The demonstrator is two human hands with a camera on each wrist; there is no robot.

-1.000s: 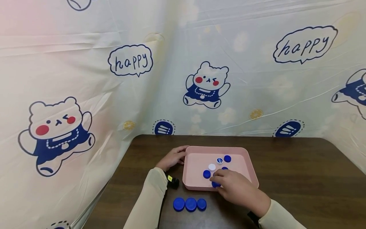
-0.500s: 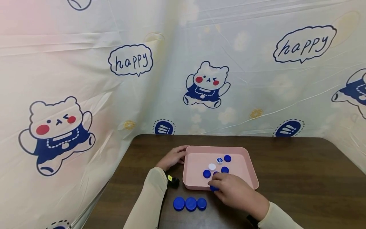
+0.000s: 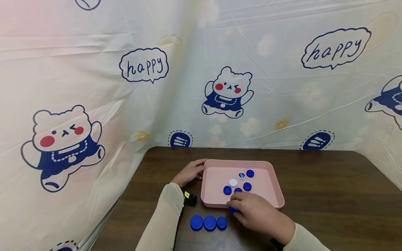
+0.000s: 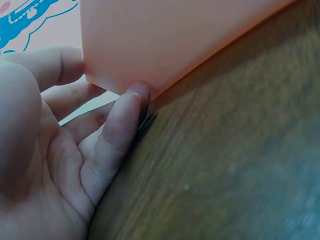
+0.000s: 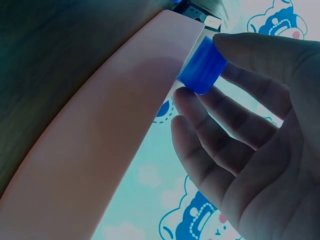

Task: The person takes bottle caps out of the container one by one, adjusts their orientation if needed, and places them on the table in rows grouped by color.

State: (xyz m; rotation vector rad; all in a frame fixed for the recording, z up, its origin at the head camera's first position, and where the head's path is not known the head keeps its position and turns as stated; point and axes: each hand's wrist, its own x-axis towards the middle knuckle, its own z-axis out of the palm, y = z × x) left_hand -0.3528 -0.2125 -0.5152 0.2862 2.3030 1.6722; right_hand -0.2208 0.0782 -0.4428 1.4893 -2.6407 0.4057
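My right hand (image 3: 255,212) pinches a blue bottle cap (image 5: 204,66) between thumb and fingertips. In the head view that cap is at the front rim of the pink tray (image 3: 216,199), mostly hidden by the hand. The right wrist view shows it beside the tray's outer wall. My left hand (image 3: 190,173) holds the tray's left side near the far corner, its fingers bent against the wall (image 4: 125,45). Inside the tray lie several caps, among them a white cap (image 3: 233,182), a printed cap (image 3: 241,175) and a blue cap (image 3: 227,190).
Three blue caps (image 3: 210,223) stand in a row on the brown wooden table (image 3: 326,195), in front of the tray. A black wrist device (image 3: 190,199) sits by the left sleeve. A printed curtain (image 3: 188,87) hangs behind the table.
My right hand has drawn the blue cap from inside the tray toward me and slightly left, to the front rim. Another blue cap has come into view behind it. The left hand stays put.
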